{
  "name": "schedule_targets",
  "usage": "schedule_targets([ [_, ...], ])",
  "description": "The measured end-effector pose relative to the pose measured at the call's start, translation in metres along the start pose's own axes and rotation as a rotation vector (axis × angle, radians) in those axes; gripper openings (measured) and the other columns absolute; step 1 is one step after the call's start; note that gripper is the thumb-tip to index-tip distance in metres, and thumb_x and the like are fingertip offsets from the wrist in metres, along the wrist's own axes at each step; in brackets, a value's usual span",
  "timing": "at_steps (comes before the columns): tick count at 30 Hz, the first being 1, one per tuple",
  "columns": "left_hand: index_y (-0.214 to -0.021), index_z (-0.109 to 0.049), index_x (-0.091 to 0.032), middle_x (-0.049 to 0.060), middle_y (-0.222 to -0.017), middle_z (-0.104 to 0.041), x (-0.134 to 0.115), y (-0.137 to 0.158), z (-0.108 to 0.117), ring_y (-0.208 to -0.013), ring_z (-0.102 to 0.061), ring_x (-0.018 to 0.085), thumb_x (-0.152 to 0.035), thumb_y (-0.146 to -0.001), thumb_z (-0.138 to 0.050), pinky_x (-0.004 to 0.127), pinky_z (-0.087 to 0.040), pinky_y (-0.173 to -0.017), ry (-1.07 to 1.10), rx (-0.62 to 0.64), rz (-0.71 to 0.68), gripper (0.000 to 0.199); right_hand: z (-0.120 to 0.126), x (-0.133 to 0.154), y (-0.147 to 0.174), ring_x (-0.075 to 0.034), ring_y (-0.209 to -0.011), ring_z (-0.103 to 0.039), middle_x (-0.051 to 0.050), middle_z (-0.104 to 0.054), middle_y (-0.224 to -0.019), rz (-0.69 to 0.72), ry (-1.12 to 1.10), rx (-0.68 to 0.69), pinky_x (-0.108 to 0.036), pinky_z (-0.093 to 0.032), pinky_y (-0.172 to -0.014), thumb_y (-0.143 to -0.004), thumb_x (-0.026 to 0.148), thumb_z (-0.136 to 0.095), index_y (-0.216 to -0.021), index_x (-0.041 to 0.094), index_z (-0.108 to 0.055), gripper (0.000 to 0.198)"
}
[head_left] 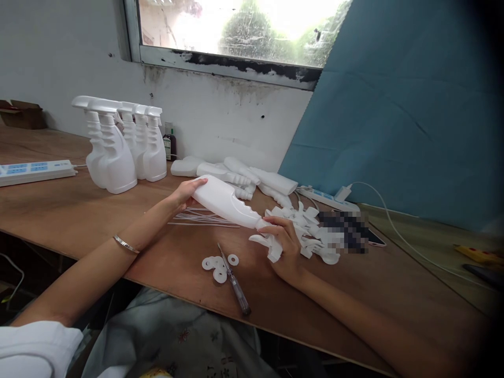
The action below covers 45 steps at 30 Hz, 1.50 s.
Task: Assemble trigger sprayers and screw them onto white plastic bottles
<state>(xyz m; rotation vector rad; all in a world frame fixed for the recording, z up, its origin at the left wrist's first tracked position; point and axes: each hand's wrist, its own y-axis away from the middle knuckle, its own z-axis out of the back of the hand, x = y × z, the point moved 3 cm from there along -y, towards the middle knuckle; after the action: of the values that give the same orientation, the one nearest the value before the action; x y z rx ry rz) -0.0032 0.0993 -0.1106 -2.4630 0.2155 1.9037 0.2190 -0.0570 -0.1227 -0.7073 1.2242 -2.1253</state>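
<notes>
A white plastic spray bottle (226,200) lies tilted in the air above the table, its neck pointing right and down. My left hand (188,192) is closed around its base end. At the neck, my right hand (286,247) grips a white trigger spray head (271,245) with bent fingers; whether it is threaded on cannot be seen. Below the bottle are several white ring washers (219,274) and a screwdriver (237,289) with a clear handle. Thin white tubes (205,218) lie behind, partly hidden by the bottle.
Assembled spray bottles (118,157) stand at the left. Bottles without heads (271,181) lie by the wall, with a pile of spray heads (311,231) to the right. Power strips (35,170), a dark small bottle (170,144), a phone (376,239) and a white cable (388,210) are also around.
</notes>
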Motion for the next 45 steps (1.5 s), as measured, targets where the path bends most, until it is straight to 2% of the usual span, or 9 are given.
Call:
schedule_targets([
  [3, -0.093, -0.061, -0.011, 0.012, -0.095, -0.062, -0.001, -0.001, 0.001, -0.071, -0.059, 0.018, -0.027, -0.066, -0.067, 0.028, -0.054, -0.054, 0.015, 0.0, -0.021, 0.032, -0.001, -0.001, 0.0, -0.021, -0.093, -0.055, -0.008, -0.055, -0.1, -0.021, -0.031, -0.003, -0.037, -0.046, -0.077, -0.078, 0.01, -0.055, -0.095, 0.023, -0.053, 0.022],
  [7, -0.096, -0.061, -0.013, 0.011, -0.096, -0.062, -0.006, -0.001, 0.003, -0.074, -0.059, 0.018, -0.03, -0.064, -0.069, 0.025, -0.053, -0.056, 0.043, 0.034, -0.085, 0.038, -0.002, -0.004, 0.001, -0.019, -0.081, -0.058, -0.006, -0.06, -0.09, -0.092, -0.015, 0.022, -0.031, -0.047, -0.066, -0.077, 0.017, -0.058, -0.1, 0.022, -0.051, 0.025],
  [15, -0.106, -0.058, -0.016, 0.009, -0.096, -0.061, -0.01, 0.001, -0.001, -0.076, -0.058, 0.017, -0.035, -0.067, -0.066, 0.023, -0.052, -0.057, 0.093, 0.188, -0.234, 0.044, -0.005, -0.013, 0.004, -0.014, -0.064, -0.054, 0.001, -0.058, -0.072, -0.448, -0.064, -0.003, -0.027, -0.044, -0.059, -0.07, 0.033, -0.066, -0.084, 0.02, -0.051, 0.024],
  [21, -0.108, -0.056, -0.019, 0.007, -0.099, -0.06, -0.014, 0.007, -0.004, -0.079, -0.057, 0.017, -0.032, -0.069, -0.066, 0.022, -0.051, -0.059, 0.162, 0.246, -0.257, 0.043, -0.005, -0.015, 0.001, -0.014, -0.06, -0.046, 0.003, -0.049, -0.064, -0.591, -0.189, 0.006, -0.029, -0.038, -0.059, -0.073, 0.035, -0.062, -0.07, 0.021, -0.045, 0.022],
  [26, -0.103, -0.059, -0.014, 0.01, -0.097, -0.061, -0.015, 0.008, -0.004, -0.085, -0.056, 0.02, -0.032, -0.069, -0.066, 0.023, -0.05, -0.062, 0.187, 0.246, -0.232, 0.04, -0.007, -0.022, 0.002, -0.017, -0.061, -0.05, 0.002, -0.055, -0.066, -0.695, -0.308, -0.002, -0.031, -0.039, -0.059, -0.073, 0.035, -0.062, -0.074, 0.023, -0.048, 0.018],
  [30, -0.106, -0.058, -0.015, 0.009, -0.098, -0.061, -0.015, 0.007, -0.004, -0.088, -0.055, 0.021, -0.036, -0.069, -0.065, 0.025, -0.049, -0.064, 0.155, 0.234, -0.247, 0.042, -0.008, -0.025, 0.003, -0.017, -0.062, -0.051, 0.003, -0.056, -0.066, -0.697, -0.333, -0.019, -0.031, -0.04, -0.059, -0.072, 0.036, -0.063, -0.074, 0.022, -0.048, 0.02],
  [37, -0.109, -0.056, -0.02, 0.005, -0.1, -0.06, -0.02, 0.0, 0.0, -0.087, -0.053, 0.02, -0.042, -0.072, -0.059, 0.03, -0.045, -0.073, -0.072, 0.165, -0.389, 0.044, -0.006, -0.021, 0.001, -0.016, -0.065, -0.049, 0.002, -0.053, -0.067, -0.606, -0.222, -0.028, -0.029, -0.04, -0.06, -0.072, 0.035, -0.062, -0.075, 0.02, -0.049, 0.021],
  [42, -0.102, -0.061, -0.022, 0.004, -0.101, -0.057, -0.022, -0.005, 0.008, -0.09, -0.051, 0.018, -0.037, -0.066, -0.065, 0.026, -0.041, -0.078, -0.213, 0.018, -0.519, 0.04, -0.007, -0.022, 0.002, -0.017, -0.073, -0.054, -0.001, -0.06, -0.078, -0.569, -0.177, -0.028, -0.028, -0.043, -0.065, -0.07, 0.034, -0.064, -0.082, 0.019, -0.054, 0.023],
  [45, -0.101, -0.06, -0.024, 0.003, -0.095, -0.057, -0.022, -0.004, 0.009, -0.085, -0.051, 0.017, -0.032, -0.06, -0.068, 0.026, -0.041, -0.074, -0.227, 0.003, -0.519, 0.042, -0.007, -0.023, 0.002, -0.018, -0.078, -0.056, -0.002, -0.063, -0.084, -0.572, -0.166, -0.037, -0.029, -0.044, -0.069, -0.07, 0.033, -0.065, -0.085, 0.019, -0.055, 0.023],
])
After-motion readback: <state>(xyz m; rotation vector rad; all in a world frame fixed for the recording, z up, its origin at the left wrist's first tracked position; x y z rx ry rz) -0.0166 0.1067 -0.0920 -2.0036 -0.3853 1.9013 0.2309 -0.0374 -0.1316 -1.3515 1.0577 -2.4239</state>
